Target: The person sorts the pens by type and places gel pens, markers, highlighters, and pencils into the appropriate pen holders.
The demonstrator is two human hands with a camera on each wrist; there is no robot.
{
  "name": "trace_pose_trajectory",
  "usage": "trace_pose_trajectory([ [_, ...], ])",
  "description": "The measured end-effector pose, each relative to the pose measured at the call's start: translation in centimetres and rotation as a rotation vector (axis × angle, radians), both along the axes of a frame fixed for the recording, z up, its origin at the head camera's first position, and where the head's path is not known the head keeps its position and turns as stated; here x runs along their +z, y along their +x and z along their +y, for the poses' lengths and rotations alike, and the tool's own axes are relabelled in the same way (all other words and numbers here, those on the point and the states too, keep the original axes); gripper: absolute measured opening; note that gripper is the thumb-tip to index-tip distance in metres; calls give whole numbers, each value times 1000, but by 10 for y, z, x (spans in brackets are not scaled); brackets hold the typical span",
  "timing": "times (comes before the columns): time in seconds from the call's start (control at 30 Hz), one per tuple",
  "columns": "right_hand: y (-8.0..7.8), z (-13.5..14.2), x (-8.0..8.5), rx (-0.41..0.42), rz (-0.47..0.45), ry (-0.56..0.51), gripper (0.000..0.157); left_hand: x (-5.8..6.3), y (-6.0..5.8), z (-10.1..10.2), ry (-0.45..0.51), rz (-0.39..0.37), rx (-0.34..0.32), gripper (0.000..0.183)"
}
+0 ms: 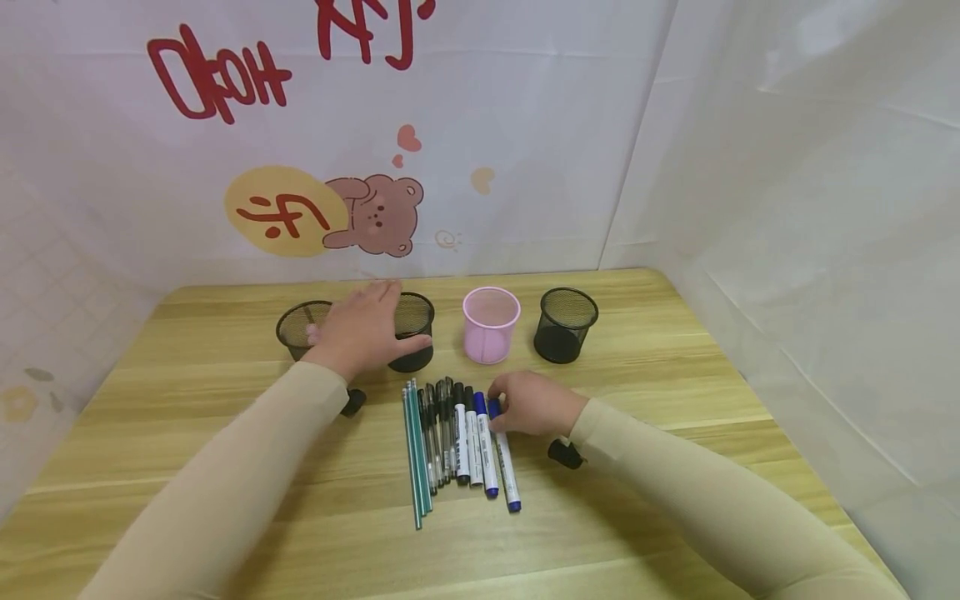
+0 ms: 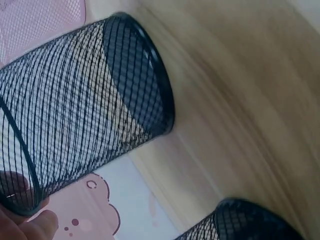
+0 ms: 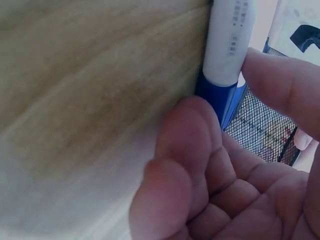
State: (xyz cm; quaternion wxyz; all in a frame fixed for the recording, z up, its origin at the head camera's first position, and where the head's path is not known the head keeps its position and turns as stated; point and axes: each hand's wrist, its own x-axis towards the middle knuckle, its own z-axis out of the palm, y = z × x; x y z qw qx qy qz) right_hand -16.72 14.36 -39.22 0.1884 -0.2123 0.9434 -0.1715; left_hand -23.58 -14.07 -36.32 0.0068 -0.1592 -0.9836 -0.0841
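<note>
Right hand [image 1: 534, 403] pinches blue-capped marker [image 1: 507, 468]; pink cup [image 1: 487, 340] beyond.

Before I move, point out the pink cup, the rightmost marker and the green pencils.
Pink cup [image 1: 487, 342], head view, on its front wall.
Rightmost marker [image 1: 507, 467], head view, on its white barrel.
Green pencils [image 1: 417, 454], head view, on a shaft.

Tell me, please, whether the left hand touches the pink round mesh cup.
Apart: the head view shows wooden tabletop between the left hand and the pink cup.
</note>
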Motion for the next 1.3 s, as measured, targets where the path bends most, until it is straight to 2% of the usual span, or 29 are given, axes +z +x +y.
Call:
trace_pose_trajectory([
  [0.1,0,0,1,-5,-5,3,45,-4,0,3,3,-6,24,126],
  [0.33,-1,2,1,-45,-39,27,49,-9,-3,6,13,14,-17,121],
  [0.5,-3,4,0,-70,-33,45,46,-12,-3,7,0,20,-11,120],
  [0.9,-3,1,-1,-120,-45,51,44,-11,-1,11,15,20,14,110],
  [1.3,0,-4,5,-139,-47,74,34,-14,-2,11,12,32,17,109],
])
